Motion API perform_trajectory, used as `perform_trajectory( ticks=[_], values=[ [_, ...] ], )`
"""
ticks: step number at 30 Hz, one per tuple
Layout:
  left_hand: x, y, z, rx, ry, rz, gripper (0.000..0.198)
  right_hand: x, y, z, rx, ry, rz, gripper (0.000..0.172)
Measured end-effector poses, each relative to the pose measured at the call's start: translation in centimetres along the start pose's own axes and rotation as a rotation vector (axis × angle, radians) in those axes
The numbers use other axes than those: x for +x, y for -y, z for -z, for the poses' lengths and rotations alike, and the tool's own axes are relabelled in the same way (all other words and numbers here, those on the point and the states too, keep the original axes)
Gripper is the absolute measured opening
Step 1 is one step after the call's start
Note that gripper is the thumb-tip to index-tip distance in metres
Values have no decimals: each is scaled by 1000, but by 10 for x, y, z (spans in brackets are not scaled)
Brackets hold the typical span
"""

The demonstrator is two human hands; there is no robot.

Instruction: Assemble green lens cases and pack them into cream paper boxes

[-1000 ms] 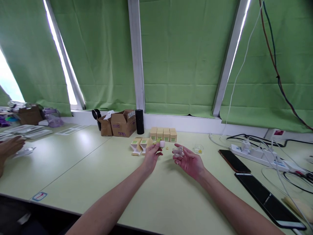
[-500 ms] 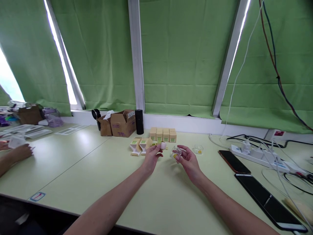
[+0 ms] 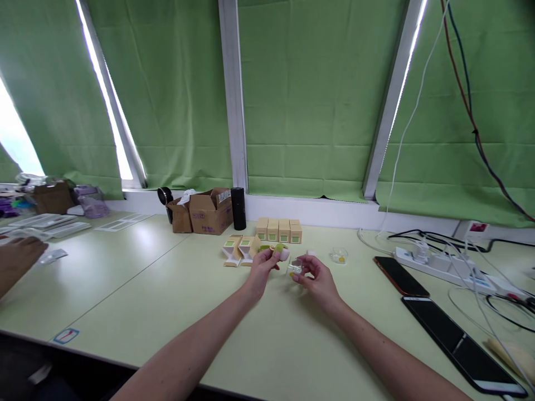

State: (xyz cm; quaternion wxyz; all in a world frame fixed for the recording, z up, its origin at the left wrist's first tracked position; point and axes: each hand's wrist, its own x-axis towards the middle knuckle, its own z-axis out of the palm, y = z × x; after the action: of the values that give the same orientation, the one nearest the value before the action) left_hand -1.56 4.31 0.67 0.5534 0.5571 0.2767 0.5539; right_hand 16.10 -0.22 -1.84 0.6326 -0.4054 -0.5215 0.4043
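Note:
My left hand [image 3: 261, 268] is closed in a pinch on a small green and white piece [image 3: 283, 254], whose exact kind I cannot make out. Close beside it, my right hand [image 3: 320, 277] grips a small clear plastic container [image 3: 294, 265] just above the table. A yellow spot shows near its fingertips. Another clear container [image 3: 339, 255] with a yellow spot lies to the right. Behind my right hand sits a small pale pink piece [image 3: 311, 253], partly covered. Beyond my left hand stand two opened small cartons [image 3: 232, 249] with green labels.
A row of small tan boxes [image 3: 284, 229] stands behind, near a black bottle [image 3: 238, 208] and a cardboard box [image 3: 210, 213]. On the right lie phones [image 3: 401, 276], a power strip [image 3: 443, 269] and cables. At far left is another person's hand [image 3: 23, 253].
The clear container in my right hand has turned and come slightly lower. The pale pink piece now shows behind that hand. At far left, the other person's hand has shifted left from a clear packet.

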Motion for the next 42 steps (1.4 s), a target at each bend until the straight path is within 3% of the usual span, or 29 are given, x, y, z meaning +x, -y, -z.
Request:
perform_trajectory(
  ticks=[10,30,38,42],
  values=[
    [-1,2,-1,134,76,-24,44,0,9,-2,213,66,-154,62],
    [-9,-7,-10,117,191,-23,43,-4,12,1,297,132,-126,57],
    [-9,-7,-11,122,202,-19,47,-6,13,1,323,171,-140,59],
    [-8,-4,-9,140,148,-14,56,-6,15,1,337,161,-149,60]
  ],
)
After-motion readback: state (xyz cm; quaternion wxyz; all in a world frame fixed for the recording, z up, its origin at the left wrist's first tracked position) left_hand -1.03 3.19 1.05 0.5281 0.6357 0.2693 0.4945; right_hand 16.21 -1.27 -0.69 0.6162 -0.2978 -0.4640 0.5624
